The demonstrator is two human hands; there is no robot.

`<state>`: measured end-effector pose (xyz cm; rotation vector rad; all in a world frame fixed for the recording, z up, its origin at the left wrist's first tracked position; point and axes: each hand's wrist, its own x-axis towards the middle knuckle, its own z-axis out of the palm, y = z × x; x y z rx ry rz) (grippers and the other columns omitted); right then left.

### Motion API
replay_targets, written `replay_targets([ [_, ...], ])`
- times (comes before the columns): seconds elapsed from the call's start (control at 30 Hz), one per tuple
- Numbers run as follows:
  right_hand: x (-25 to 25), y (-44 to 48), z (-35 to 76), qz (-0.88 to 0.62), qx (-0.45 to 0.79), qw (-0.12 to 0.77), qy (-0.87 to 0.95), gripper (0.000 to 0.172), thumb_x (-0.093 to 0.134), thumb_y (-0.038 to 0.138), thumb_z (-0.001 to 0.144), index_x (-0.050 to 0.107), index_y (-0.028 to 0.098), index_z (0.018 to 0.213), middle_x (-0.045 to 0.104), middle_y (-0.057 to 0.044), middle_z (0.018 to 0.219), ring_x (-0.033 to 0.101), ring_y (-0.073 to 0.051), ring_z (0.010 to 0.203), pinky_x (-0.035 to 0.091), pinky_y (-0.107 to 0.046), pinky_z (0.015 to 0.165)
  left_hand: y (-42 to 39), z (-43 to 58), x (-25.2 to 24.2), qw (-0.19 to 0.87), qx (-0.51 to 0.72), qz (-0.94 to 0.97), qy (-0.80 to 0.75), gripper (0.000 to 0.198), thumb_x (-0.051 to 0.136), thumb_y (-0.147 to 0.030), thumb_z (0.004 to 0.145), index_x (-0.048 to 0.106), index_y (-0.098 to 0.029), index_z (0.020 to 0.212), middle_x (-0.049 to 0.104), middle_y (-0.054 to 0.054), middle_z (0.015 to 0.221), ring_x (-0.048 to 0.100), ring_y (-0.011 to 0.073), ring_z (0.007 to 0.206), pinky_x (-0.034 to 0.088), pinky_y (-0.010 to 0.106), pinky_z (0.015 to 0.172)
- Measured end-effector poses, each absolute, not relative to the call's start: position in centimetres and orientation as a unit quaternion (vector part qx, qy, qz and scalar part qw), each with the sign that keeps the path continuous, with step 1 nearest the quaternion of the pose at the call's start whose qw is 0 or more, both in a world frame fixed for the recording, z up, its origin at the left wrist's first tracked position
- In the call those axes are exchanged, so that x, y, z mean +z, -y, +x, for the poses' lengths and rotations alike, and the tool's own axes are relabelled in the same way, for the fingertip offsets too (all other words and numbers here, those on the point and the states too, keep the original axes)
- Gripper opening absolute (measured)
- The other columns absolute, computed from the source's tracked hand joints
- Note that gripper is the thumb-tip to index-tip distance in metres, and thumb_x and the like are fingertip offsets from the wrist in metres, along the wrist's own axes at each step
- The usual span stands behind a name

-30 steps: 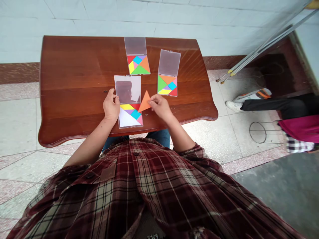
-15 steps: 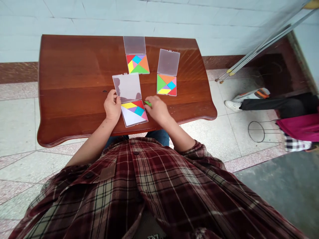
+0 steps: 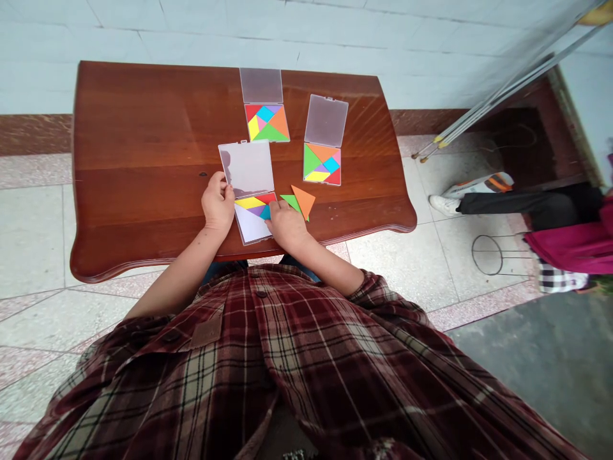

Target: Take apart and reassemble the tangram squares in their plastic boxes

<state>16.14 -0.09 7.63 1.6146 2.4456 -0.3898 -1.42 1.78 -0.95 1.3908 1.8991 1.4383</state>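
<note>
The nearest tangram case, its clear lid (image 3: 248, 167) folded back, holds yellow, purple, blue and red pieces; part of its white tray (image 3: 251, 227) is bare. My left hand (image 3: 218, 203) grips the left edge of this case near the hinge. Over the right side of the tray, my right hand (image 3: 286, 225) has its fingers bent down onto the pieces, and whatever is under the fingertips is hidden. Just right of it lie an orange triangle (image 3: 303, 201) and a green triangle (image 3: 291, 202), overlapping on the table.
Two more open cases with full sets of pieces stand on the wooden table (image 3: 143, 153), one at the back (image 3: 268, 124) and one to the right (image 3: 322, 165). Beyond the table at the right are crutches (image 3: 479, 105), a wire ring stand (image 3: 487, 254) and a person's leg (image 3: 498, 202).
My right hand has moved left from the table onto the tray and let go of the green triangle. The orange and green triangles now show beside it. My left hand stays at the case.
</note>
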Motion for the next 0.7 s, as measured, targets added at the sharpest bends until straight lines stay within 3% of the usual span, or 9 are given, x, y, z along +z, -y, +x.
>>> replay_targets([
  [0.3,7.2,-0.8,16.7,0.525,-0.132,0.048,-0.839,0.032,0.035,0.012,0.092,0.061,0.008,0.110,0.066,-0.022,0.110,0.065,-0.029,0.099,0.048,-0.035,0.079,-1.6,-1.5,-0.4,0.178,0.504,0.504,-0.679,0.024,0.051,-0.022,0.082,0.058,-0.021,0.105,0.063,-0.003,0.072,0.058,0.0115,0.064,0.052,0.027,0.073],
  [0.53,6.9,-4.5,21.3,0.604,-0.200,-0.120,-0.762,0.025,0.042,0.017,0.090,0.065,0.015,0.099,0.070,-0.012,0.099,0.063,-0.023,0.089,0.045,-0.033,0.080,-1.5,-1.5,-0.1,0.176,0.495,0.509,-0.682,0.021,0.053,-0.024,0.083,0.059,-0.020,0.103,0.064,-0.002,0.074,0.060,0.0123,0.066,0.053,0.028,0.075],
  [0.7,5.8,-6.2,24.6,0.648,-0.187,-0.137,-0.726,0.023,0.046,0.013,0.085,0.066,0.014,0.096,0.069,-0.012,0.098,0.062,-0.023,0.088,0.047,-0.036,0.083,-1.5,-1.5,0.0,0.178,0.496,0.511,-0.679,0.020,0.054,-0.026,0.084,0.058,-0.020,0.103,0.064,-0.002,0.073,0.060,0.0125,0.064,0.054,0.029,0.074],
])
